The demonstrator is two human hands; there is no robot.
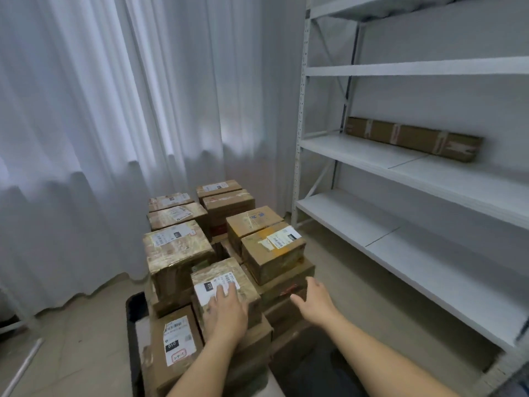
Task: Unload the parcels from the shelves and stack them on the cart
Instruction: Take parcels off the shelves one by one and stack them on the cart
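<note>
Two hands open, left hand (226, 310) flat on parcel (223, 285), right hand (313, 299) beside

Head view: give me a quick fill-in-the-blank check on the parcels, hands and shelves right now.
1. The left hand lies flat on a parcel whose label is coloured ____.
2. The shelves hold only ____ parcel.
3. That long parcel lies against the ____ behind the shelves.
4. The right hand holds ____.

Missing words: white; one; wall; nothing
</note>
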